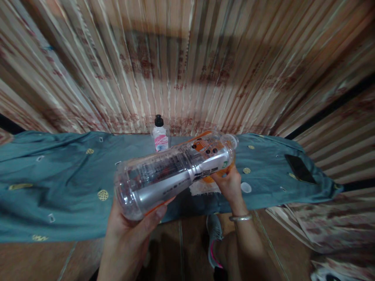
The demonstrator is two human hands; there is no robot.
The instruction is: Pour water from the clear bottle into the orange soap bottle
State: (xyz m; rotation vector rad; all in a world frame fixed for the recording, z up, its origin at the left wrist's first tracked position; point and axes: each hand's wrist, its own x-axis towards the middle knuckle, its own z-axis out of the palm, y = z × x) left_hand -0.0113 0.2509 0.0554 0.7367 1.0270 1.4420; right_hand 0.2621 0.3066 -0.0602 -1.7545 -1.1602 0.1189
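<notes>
A large clear plastic bottle with a silver and orange label lies tilted across the middle of the view, its neck toward the upper right. My left hand is wrapped round its base from below. Near the neck end, my right hand, with a silver bracelet at the wrist, is closed beneath the bottle beside something orange; its fingertips are partly hidden. Behind the bottle stands a small white bottle with a pink label and black cap. A whitish cloth lies under the large bottle.
The table has a teal patterned cloth. A round whitish disc lies right of my right hand, and a dark phone rests farther right. A pleated curtain hangs behind. Below are a tiled floor and a shoe.
</notes>
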